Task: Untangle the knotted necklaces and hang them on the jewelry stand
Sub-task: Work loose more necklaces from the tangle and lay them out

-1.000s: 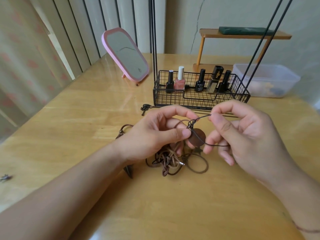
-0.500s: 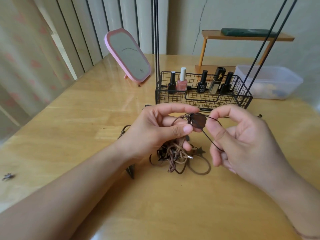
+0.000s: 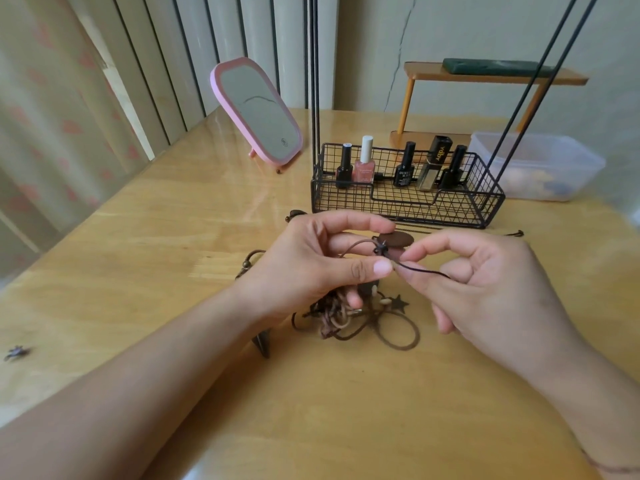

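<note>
Home dressing table: wooden table point(image 3: 173, 237), pink mirror point(image 3: 258, 114) far left, wire basket point(image 3: 405, 206) of nail polish bottles point(image 3: 364, 164), curtain point(image 3: 52, 116) left.

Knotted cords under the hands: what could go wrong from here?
1. Both hands, left hand and right hand, pinch the dark cord by the round brown pendant; pulling apart may tighten the knot.
2. The tangled necklaces hang from the left hand's grip; lifting could drag the star charm along.
</note>
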{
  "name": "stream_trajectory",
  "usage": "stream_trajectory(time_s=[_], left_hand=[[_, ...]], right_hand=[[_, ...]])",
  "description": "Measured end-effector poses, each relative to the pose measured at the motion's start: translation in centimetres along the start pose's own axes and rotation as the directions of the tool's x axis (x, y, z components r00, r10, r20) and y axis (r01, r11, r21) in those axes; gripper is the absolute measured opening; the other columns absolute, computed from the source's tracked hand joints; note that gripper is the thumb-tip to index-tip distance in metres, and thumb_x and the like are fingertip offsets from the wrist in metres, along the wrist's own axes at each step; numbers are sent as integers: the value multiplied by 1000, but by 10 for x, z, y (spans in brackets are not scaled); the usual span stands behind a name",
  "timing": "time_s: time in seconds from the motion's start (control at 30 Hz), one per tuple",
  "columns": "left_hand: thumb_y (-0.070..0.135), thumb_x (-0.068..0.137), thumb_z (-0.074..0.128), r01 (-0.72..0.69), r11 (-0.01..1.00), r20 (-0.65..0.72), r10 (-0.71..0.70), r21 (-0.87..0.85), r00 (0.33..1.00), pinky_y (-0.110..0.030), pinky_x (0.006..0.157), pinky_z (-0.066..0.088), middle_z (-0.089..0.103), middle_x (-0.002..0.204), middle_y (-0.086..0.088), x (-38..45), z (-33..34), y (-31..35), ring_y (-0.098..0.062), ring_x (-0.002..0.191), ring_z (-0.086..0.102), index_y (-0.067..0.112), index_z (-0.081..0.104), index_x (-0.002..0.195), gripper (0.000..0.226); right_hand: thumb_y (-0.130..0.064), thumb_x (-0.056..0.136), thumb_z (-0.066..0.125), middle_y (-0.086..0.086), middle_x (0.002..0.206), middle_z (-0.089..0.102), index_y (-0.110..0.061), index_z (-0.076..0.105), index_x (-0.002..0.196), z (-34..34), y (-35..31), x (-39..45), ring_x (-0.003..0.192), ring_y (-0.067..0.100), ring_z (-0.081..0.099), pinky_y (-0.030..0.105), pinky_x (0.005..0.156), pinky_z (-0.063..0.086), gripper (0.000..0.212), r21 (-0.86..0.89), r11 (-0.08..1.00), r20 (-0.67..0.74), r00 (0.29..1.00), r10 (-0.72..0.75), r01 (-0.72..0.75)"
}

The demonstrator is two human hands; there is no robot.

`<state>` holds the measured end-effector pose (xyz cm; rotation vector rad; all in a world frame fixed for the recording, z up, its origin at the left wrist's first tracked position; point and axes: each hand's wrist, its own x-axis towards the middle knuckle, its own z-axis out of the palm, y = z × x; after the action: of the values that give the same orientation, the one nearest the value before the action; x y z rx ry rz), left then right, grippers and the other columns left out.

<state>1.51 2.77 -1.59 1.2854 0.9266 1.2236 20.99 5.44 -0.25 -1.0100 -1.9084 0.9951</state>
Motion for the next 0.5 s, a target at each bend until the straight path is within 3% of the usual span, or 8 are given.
stream_trajectory(time_s=[0.13, 0.2, 0.27, 0.4, 0.5], left_hand=[[13, 72, 73, -23, 997, -77, 29, 76, 997, -13, 35, 37, 67, 71, -8, -1, 0, 2, -2, 37, 49, 13, 69, 99, 27], [10, 80, 69, -50, 995, -44, 53, 84, 998, -13, 34, 34, 68, 78, -16, -1, -1, 3, 0, 38, 50, 9, 66, 99, 19], [5, 88, 65, -70, 995, 20, 69, 67, 997, -13, 35, 33, 73, 82, -11, -2, -4, 2, 0, 37, 48, 10, 64, 103, 16], [0, 87, 56, -50, 999, 189, 51, -9, 981, -13, 34, 29, 74, 77, -8, -1, -11, 0, -5, 33, 36, 12, 60, 122, 37], [-3, 87, 46, 19, 1000, 297, -24, 20, 955, -12, 32, 27, 71, 71, -12, 0, -12, 1, -6, 30, 35, 9, 54, 134, 49]], right_hand=[[-29, 83, 75, 6, 39, 55, -26, 69, 78, -3, -1, 1, 33, 10, 38, 17, 40, 33, 9, -32, 999, -17, 1000, -14, 13], [-27, 87, 71, 7, 38, 53, -21, 70, 77, -5, -1, 3, 31, 11, 38, 15, 39, 34, 12, 18, 1000, -6, 1000, 19, -19], [-23, 91, 66, 9, 38, 48, -15, 69, 73, -7, -1, 4, 33, 20, 36, 20, 36, 32, 20, 141, 985, 40, 995, 92, -97], [-28, 93, 58, 12, 43, 47, -18, 66, 65, -10, 1, 8, 35, 22, 37, 19, 36, 25, 31, 283, 927, 132, 967, 218, -248], [-30, 84, 66, 10, 42, 44, -16, 62, 58, -12, 0, 9, 34, 20, 37, 23, 41, 17, 30, 400, 883, 151, 968, 202, -246]])
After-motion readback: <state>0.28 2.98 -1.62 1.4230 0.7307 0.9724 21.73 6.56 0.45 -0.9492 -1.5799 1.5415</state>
